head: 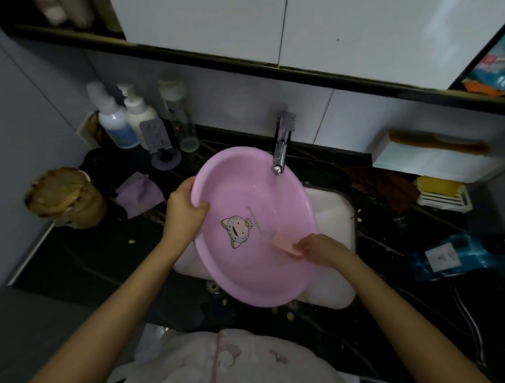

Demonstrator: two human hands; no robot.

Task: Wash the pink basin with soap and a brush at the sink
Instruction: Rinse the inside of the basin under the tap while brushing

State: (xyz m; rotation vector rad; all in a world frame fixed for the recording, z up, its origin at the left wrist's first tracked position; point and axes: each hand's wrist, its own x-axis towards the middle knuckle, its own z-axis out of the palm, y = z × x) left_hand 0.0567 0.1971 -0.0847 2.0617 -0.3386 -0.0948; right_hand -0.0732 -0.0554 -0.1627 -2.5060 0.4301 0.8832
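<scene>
The pink basin (245,191), with a cartoon sticker on its bottom, is held tilted over the white sink (333,208). My left hand (185,211) grips its left rim, thumb inside. My right hand (320,249) is inside the basin at its right wall and holds a small pink pad-like scrubber (284,242) against the surface. Water runs from the chrome tap (282,145) into the basin's upper right part. A yellow soap bar (437,184) lies in a white dish on the right of the counter.
Bottles (126,118) and a purple stand crowd the back left of the dark counter, with a purple cloth (138,193) and a brown round container (66,196) nearby. A white box (435,157) with a comb and a blue packet (451,258) lie at right.
</scene>
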